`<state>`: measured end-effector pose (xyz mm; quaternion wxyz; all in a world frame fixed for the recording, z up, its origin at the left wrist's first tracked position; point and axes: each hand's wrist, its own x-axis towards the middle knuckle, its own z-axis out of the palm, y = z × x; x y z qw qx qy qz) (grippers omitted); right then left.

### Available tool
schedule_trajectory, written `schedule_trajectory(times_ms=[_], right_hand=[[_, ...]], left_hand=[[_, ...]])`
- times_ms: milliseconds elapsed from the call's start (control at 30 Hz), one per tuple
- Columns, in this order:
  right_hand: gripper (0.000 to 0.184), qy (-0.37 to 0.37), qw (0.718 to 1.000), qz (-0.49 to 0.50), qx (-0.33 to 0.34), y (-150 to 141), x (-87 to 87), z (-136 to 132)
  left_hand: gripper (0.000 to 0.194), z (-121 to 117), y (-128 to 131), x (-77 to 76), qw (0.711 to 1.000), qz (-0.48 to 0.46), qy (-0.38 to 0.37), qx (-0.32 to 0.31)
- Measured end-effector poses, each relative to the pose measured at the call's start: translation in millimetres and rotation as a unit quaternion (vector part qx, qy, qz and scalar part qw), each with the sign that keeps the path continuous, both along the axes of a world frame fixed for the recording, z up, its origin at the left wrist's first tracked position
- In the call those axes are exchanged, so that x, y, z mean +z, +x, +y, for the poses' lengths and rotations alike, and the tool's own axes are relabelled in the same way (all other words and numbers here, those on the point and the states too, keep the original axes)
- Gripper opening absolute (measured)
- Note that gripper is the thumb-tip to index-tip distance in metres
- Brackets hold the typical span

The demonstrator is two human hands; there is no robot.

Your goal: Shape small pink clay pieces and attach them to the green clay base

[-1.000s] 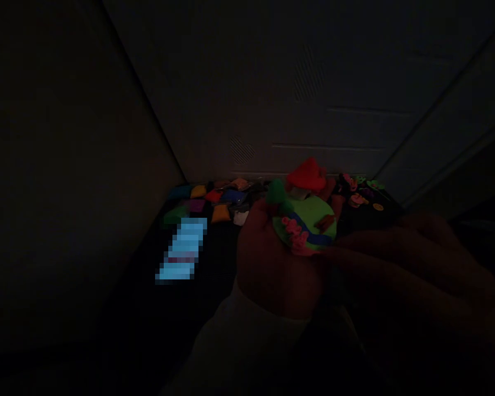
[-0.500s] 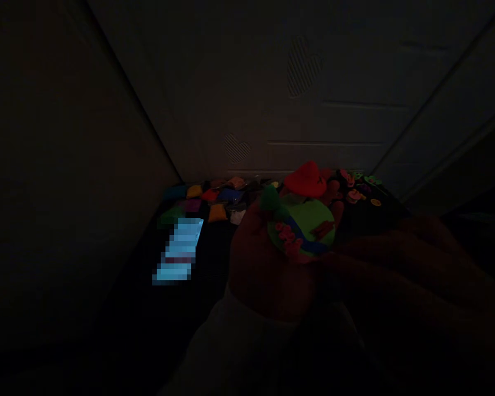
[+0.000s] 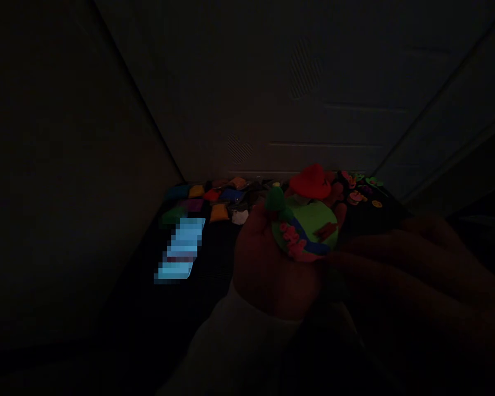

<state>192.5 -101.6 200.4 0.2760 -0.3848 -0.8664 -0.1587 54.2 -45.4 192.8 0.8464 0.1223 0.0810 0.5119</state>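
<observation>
My left hand (image 3: 268, 275) is palm up, its fingers curled round a small modelling-clay scene (image 3: 315, 217). This has a light green round base, a red cone-shaped roof (image 3: 311, 183), a dark green tree (image 3: 275, 198), a blue strip, pink flowers (image 3: 291, 236) and a small brown-red piece (image 3: 325, 231). From the right, my right hand (image 3: 408, 269) reaches to the lower right rim of the base. Its fingertips are drawn together there, in deep shadow. Anything between them is too dark to make out.
Bags of coloured clay (image 3: 218, 212) lie at the back left of the dark table. Below them is a lit, blurred screen (image 3: 183, 247). Small clay pieces (image 3: 357, 197) lie at the back right. Behind stands a pale panel (image 3: 272, 121) with heart patterns. The room is very dark.
The left hand and the clay scene have shifted slightly right in view. The right hand has hardly moved and stays by the rim. The picture has grown a little darker.
</observation>
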Motion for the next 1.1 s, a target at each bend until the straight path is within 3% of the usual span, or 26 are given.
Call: schedule_trajectory(times_ms=[133, 300, 400, 500, 600, 700, 867, 1000, 1100], right_hand=[[0.029, 0.006, 1.000, 0.005, 0.004, 0, 1.5, 0], [0.023, -0.036, 0.999, 0.032, -0.020, 21, -7.8, 5], [0.019, -0.068, 0.983, 0.099, -0.140, 52, -41.3, 30], [0.021, -0.140, 0.958, 0.103, -0.227, 86, -92.8, 66], [0.024, -0.217, 0.953, 0.039, -0.208, 111, -140.5, 95], [0.025, -0.248, 0.947, 0.016, -0.201, 123, -168.0, 107], [0.026, -0.266, 0.943, 0.023, -0.201, 127, -175.3, 109], [0.026, -0.273, 0.944, 0.019, -0.186, 127, -168.0, 107], [0.024, -0.248, 0.944, 0.075, -0.202, 121, -155.4, 98]], left_hand=[[0.041, 0, 1, -3.7, 0.999, -0.032, 0.004, -0.006], [0.036, 6, 0, -14.1, 0.998, -0.016, -0.041, 0.047], [0.034, 13, -5, -32.6, 0.996, -0.011, -0.062, 0.069], [0.032, 21, -10, -57.3, 0.991, 0.002, -0.095, 0.091], [0.032, 28, -13, -78.6, 0.990, 0.010, -0.110, 0.092], [0.032, 29, -13, -89.3, 0.991, 0.007, -0.109, 0.081], [0.036, 22, -8, -81.2, 0.995, 0.008, -0.088, 0.035], [0.036, 14, -3, -63.3, 0.998, 0.009, -0.068, 0.014], [0.036, 10, 0, -54.3, 0.998, 0.011, -0.063, -0.010]])
